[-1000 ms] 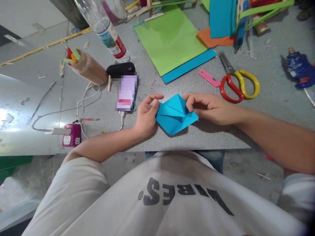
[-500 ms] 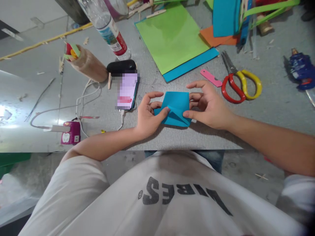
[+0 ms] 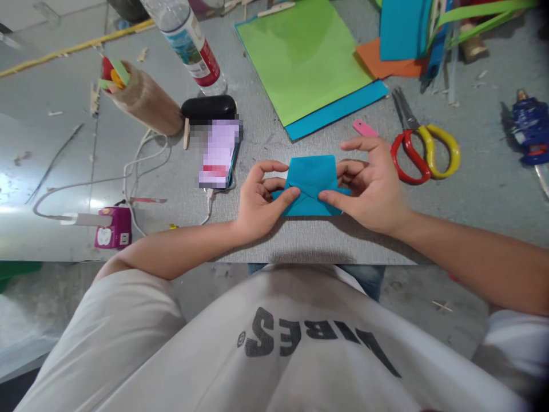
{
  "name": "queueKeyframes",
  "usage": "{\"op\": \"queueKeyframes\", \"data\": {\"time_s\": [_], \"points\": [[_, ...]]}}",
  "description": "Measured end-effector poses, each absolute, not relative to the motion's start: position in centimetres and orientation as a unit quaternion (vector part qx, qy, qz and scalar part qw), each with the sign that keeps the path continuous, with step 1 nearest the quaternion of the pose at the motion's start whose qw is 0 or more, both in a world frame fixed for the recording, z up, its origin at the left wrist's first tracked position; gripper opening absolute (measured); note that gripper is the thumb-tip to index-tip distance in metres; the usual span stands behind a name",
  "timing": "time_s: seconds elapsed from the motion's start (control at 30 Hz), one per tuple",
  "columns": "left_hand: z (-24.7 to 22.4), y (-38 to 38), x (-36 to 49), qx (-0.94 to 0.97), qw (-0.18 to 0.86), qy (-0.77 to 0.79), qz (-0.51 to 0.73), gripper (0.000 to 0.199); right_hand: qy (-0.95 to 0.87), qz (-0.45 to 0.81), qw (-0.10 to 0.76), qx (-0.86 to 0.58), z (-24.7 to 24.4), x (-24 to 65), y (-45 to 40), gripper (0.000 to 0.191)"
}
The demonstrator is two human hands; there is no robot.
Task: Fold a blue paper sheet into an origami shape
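Observation:
A small folded piece of blue paper (image 3: pixel 312 174) is held between both hands, low over the grey table. My left hand (image 3: pixel 266 197) grips its left side, the thumb lying on top of the folds. On the other side, my right hand (image 3: pixel 371 186) holds the right part with the thumb on top, while the index finger is raised off the paper. Creases cross the middle of the paper between the two thumbs. The fingertips beneath the paper are partly hidden.
Red-and-yellow scissors (image 3: pixel 424 150) and a pink cutter (image 3: pixel 364 128) lie right of the hands. Behind is green paper (image 3: pixel 304 63). A phone (image 3: pixel 219 150), bottle (image 3: pixel 195 51) and wooden holder (image 3: pixel 150 100) stand or lie left. A blue glue gun (image 3: pixel 532 129) is far right.
My right hand has shifted slightly right, and a blue flap now shows out to the right under its thumb. The paper's lower edge looks straighter. The camera view has shifted a little.

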State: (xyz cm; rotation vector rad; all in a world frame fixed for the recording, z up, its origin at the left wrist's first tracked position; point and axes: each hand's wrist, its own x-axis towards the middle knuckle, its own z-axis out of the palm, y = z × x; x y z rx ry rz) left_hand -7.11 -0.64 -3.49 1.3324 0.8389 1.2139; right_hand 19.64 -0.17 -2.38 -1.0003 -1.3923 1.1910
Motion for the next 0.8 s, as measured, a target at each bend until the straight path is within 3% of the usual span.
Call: {"op": "queueKeyframes", "data": {"time_s": [0.23, 0.47, 0.67, 0.8], "points": [[-4.0, -0.1, -6.7, 0.589, 0.430, 0.347, 0.590, 0.045, -0.632, 0.429, 0.508, -0.398, -2.2, 19.4, -0.7, 0.052], [-4.4, 0.1, -6.7, 0.604, 0.417, 0.329, 0.594, 0.040, -0.671, 0.394, 0.476, -0.409, -1.0, 19.8, -0.8, 0.028], [-4.6, 0.1, -6.7, 0.600, 0.468, 0.327, 0.561, 0.060, -0.660, 0.408, 0.473, -0.418, -0.8, 19.8, -0.8, 0.023], [-4.6, -0.1, -6.6, 0.597, 0.468, 0.331, 0.562, 0.055, -0.660, 0.393, 0.468, -0.438, -1.2, 19.5, -0.8, 0.021]]}}
